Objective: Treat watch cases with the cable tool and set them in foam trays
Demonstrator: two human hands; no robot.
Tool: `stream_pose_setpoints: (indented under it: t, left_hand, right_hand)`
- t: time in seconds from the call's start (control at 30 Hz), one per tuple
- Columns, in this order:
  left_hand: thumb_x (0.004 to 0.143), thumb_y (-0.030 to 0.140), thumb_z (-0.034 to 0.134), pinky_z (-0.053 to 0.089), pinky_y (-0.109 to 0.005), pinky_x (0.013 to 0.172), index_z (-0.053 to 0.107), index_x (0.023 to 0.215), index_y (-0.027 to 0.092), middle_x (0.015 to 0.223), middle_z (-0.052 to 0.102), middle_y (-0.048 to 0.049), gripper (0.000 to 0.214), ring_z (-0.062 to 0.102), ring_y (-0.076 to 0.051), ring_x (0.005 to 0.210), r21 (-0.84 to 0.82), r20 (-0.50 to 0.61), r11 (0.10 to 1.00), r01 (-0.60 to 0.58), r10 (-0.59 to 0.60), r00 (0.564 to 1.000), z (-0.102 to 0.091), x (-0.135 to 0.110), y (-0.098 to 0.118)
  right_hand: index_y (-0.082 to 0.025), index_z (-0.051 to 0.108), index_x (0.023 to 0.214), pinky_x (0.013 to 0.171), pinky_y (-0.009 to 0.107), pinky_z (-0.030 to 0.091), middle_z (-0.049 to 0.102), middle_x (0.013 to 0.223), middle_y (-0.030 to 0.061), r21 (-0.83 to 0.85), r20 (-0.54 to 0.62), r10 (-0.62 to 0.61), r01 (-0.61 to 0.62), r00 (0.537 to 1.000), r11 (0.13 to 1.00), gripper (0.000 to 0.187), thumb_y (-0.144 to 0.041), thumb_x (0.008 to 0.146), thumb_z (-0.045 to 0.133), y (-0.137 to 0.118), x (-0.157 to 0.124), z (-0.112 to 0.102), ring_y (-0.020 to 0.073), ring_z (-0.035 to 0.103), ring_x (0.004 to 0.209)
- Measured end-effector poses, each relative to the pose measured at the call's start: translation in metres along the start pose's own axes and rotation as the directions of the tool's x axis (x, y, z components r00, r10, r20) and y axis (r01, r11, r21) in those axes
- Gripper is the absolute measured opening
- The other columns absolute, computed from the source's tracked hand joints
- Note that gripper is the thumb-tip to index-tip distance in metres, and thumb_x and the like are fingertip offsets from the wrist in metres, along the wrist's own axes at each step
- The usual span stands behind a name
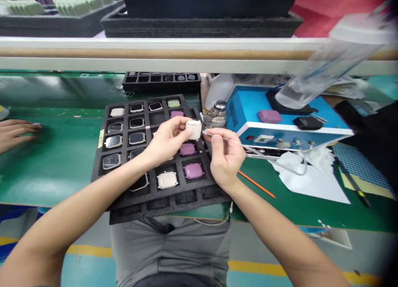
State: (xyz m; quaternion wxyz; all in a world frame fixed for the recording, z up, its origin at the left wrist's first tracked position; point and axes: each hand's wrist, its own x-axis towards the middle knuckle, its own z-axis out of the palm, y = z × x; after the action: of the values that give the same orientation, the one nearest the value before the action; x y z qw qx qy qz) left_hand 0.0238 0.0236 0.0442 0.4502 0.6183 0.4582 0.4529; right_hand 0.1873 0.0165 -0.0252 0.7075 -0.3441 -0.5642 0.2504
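Observation:
My left hand (168,140) is closed on a small white square casing (194,129), held up over a black foam tray (124,196). My right hand (225,154) pinches a thin metal-tipped tool (214,134) whose tip touches the casing's right edge; a clear tube (280,163) trails from it to the right. The tray's pockets hold several casings, among them white (167,180) and purple (193,170) ones.
A blue machine (245,109) with a purple casing on top stands at the right, a small glass bottle (217,114) beside it. White papers (314,181) and an orange stick (256,184) lie on the green bench. Another person's hand (14,131) rests at far left. A second tray (161,81) sits behind.

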Motion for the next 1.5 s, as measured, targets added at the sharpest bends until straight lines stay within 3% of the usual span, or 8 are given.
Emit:
stream_pose_setpoints:
  t: [0.1,0.23,0.33,0.47,0.6,0.87,1.5]
  left_hand:
    - [0.08,0.023,0.076,0.055,-0.03,0.091,0.068,0.114,0.013,0.105,0.076,-0.0086,0.036,0.07,-0.019,0.099,-0.155,-0.024,0.987,0.034,-0.038,0.999,0.009,-0.004,-0.005]
    - [0.071,0.023,0.085,0.059,-0.03,0.08,0.065,0.1,0.015,0.095,0.073,-0.0049,0.036,0.07,-0.017,0.085,-0.287,-0.085,0.949,0.134,-0.164,0.983,0.008,-0.004,-0.012]
    - [0.071,0.023,0.086,0.058,-0.029,0.083,0.062,0.108,0.018,0.096,0.073,-0.0019,0.045,0.07,-0.016,0.087,-0.349,-0.11,0.93,0.116,-0.164,0.98,0.009,-0.003,-0.017]
    - [0.072,0.025,0.086,0.056,-0.027,0.087,0.068,0.109,0.017,0.104,0.076,-0.0054,0.042,0.071,-0.017,0.096,-0.3,-0.132,0.952,0.065,-0.109,0.985,0.011,-0.005,-0.017]
    - [0.072,0.031,0.089,0.058,-0.028,0.077,0.072,0.098,0.015,0.096,0.078,-0.0069,0.035,0.074,-0.019,0.088,-0.272,-0.14,0.954,0.123,-0.166,0.976,0.012,-0.008,-0.011]
    - [0.07,0.032,0.091,0.059,-0.027,0.075,0.074,0.095,0.014,0.092,0.079,-0.0069,0.035,0.075,-0.019,0.084,-0.266,-0.144,0.955,0.128,-0.17,0.975,0.011,-0.01,-0.01]
    - [0.069,0.028,0.091,0.061,-0.031,0.084,0.074,0.094,0.014,0.093,0.08,-0.0065,0.033,0.076,-0.021,0.089,-0.249,-0.155,0.964,0.094,-0.135,0.979,0.012,-0.011,-0.01]
  right_hand:
    - [-0.024,0.072,0.104,0.089,0.041,0.063,0.072,0.102,0.0064,0.008,0.01,-0.002,0.002,1.0,1.0,0.016,-0.034,0.1,0.06,0.0,0.001,0.0,0.0214,0.072,0.099]
    - [-0.025,0.072,0.105,0.089,0.041,0.063,0.073,0.104,0.0066,0.015,0.027,-0.007,0.007,1.0,1.0,0.015,-0.032,0.1,0.06,-0.001,0.0,-0.001,0.0221,0.072,0.101]
    - [-0.025,0.072,0.105,0.088,0.041,0.063,0.073,0.103,0.0061,0.014,0.029,-0.001,0.0,1.0,1.0,0.014,-0.031,0.1,0.06,-0.001,0.0,-0.001,0.0222,0.073,0.1]
    - [-0.025,0.073,0.105,0.088,0.042,0.064,0.074,0.103,0.0051,0.028,0.025,-0.003,0.002,1.0,1.0,0.013,-0.029,0.1,0.061,-0.001,0.0,0.0,0.0221,0.074,0.098]
    - [-0.025,0.072,0.105,0.089,0.043,0.065,0.075,0.104,0.0049,0.025,0.018,0.002,-0.002,1.0,1.0,0.013,-0.03,0.099,0.062,0.001,0.0,0.0,0.0227,0.074,0.1]
    - [-0.024,0.071,0.106,0.093,0.044,0.065,0.075,0.105,0.0055,0.029,0.016,0.045,-0.045,0.999,0.999,0.014,-0.033,0.1,0.062,0.001,-0.001,0.0,0.0229,0.075,0.102]
    - [-0.025,0.071,0.104,0.091,0.045,0.066,0.075,0.104,0.0061,-0.007,0.016,0.04,-0.04,0.999,0.999,0.014,-0.033,0.1,0.061,-0.001,0.0,0.0,0.0233,0.075,0.1]
